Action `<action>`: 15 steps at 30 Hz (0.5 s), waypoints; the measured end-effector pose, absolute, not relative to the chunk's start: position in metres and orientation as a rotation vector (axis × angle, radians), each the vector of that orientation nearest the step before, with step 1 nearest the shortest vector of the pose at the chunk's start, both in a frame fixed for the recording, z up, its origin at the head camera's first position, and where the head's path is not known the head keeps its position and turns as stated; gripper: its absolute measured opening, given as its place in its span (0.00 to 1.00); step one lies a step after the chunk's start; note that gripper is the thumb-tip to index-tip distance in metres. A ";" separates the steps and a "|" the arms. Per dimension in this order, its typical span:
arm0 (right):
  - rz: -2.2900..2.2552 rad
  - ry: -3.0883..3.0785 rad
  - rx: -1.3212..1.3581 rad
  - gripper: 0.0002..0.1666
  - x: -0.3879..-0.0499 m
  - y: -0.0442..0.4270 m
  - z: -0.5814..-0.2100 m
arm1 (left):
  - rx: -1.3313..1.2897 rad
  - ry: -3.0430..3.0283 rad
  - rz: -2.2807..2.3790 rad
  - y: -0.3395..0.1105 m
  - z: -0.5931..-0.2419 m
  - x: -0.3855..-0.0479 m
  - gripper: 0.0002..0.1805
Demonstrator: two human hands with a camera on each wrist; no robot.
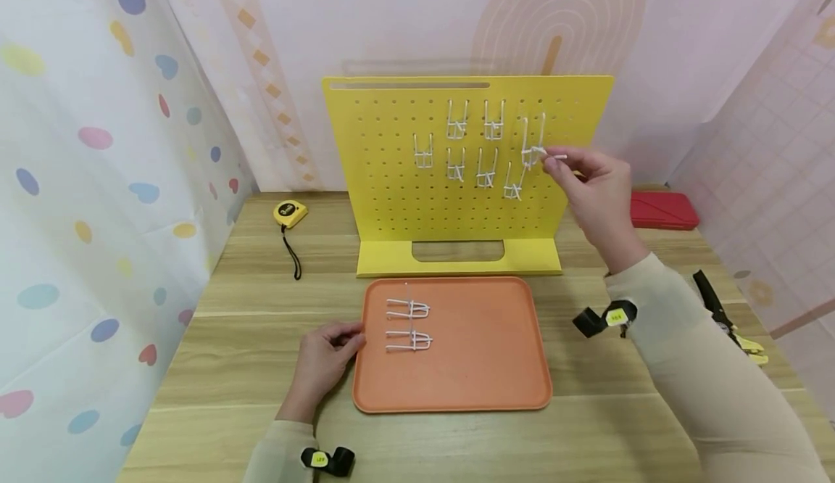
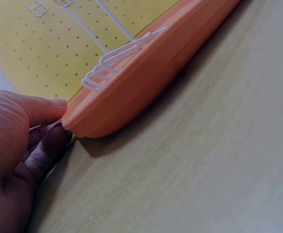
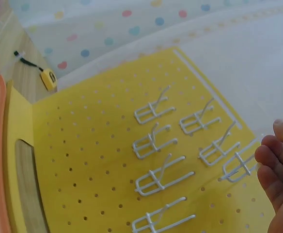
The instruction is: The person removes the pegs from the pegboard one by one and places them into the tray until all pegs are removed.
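Observation:
My right hand pinches the projecting prong of a white wire pegboard hook at the upper right of the yellow pegboard. I cannot tell whether this hook's upper ends sit in the holes. Several similar hooks hang on the board in two rows, to its left and below it. My left hand grips the left rim of the orange tray; in the left wrist view the thumb lies on the rim, fingers beneath. Two more wire hooks lie at the tray's left.
A yellow tape measure with a black strap lies left of the pegboard. To the right are a red case and a black and yellow hand tool, partly hidden by my right sleeve. Curtains hang behind and at the sides.

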State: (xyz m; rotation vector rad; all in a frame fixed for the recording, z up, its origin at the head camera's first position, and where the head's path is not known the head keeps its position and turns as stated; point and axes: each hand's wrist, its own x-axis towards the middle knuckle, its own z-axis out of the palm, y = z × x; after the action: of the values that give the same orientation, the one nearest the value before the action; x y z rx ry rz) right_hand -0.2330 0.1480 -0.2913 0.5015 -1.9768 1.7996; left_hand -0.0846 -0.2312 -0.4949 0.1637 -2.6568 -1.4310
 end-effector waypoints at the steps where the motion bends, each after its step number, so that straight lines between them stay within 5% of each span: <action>1: 1.835 -1.948 0.504 0.13 -0.228 0.149 -0.295 | 0.162 -2.654 -1.432 -0.231 -0.495 -0.085 0.11; 15: 1.812 -1.923 0.475 0.05 -0.156 0.153 -0.374 | 0.136 -2.623 -1.438 -0.232 -0.495 -0.084 0.10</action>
State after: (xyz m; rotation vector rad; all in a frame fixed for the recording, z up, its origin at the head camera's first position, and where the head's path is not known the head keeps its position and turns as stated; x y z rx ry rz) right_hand -0.1558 0.1525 -0.3744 0.4745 -1.9228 1.8117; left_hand -0.0841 -0.2319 -0.4950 0.1360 -2.6227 -1.4378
